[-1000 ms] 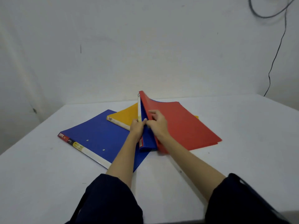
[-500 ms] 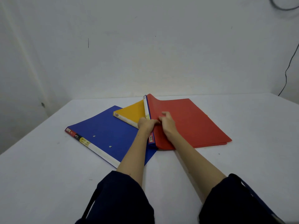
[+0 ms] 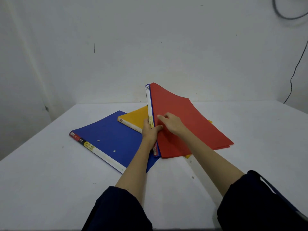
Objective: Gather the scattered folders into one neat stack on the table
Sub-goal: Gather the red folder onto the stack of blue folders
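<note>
A large blue folder (image 3: 113, 140) lies flat at the left of the white table (image 3: 50, 180). A yellow folder (image 3: 135, 118) lies partly on it, and its far corner shows at the right. On top, a red folder (image 3: 186, 127) and a second blue folder's white-labelled spine (image 3: 149, 104) are tilted up on their left edge. My left hand (image 3: 150, 131) grips that spine from below. My right hand (image 3: 171, 123) presses flat on the red cover, thumb near the spine.
A white wall (image 3: 150, 47) stands close behind the table. A dark cable (image 3: 295, 67) hangs down the wall at the far right. Dark sleeves cover both forearms near the table's front edge.
The red folder and the blue spine, lowered half a second ago, have been lifted again and now stand steeper. Both hands rose with them.
</note>
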